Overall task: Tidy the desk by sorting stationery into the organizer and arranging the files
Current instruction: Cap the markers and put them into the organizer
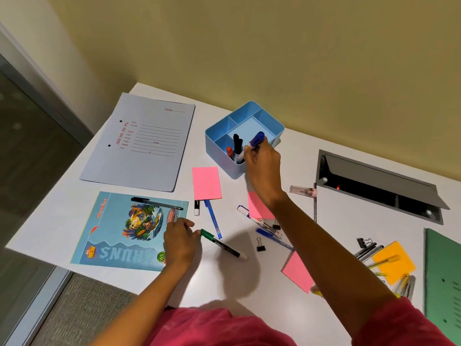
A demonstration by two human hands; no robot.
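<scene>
A light blue organizer (pixel 272 131) with several compartments stands at the middle back of the white desk (pixel 62 221); markers (pixel 237 146) stand in its front compartment. My right hand (pixel 263 166) holds a blue marker (pixel 257 139) over that front compartment. My left hand (pixel 180 242) rests on the desk, its fingertips touching the cap end of a green marker (pixel 222 243). A grey file (pixel 142 143) lies at the back left, a blue booklet (pixel 124 233) in front of it with a black pen (pixel 157 203) on top.
Pink sticky notes (pixel 206 183), a blue pen (pixel 212 218), a whiteboard marker (pixel 259 221), binder clips (pixel 260 247) and another pink note (pixel 298 272) lie mid-desk. At the right are pens under an orange note (pixel 394 263), a green file (pixel 444 283) and an open cable hatch (pixel 379 186).
</scene>
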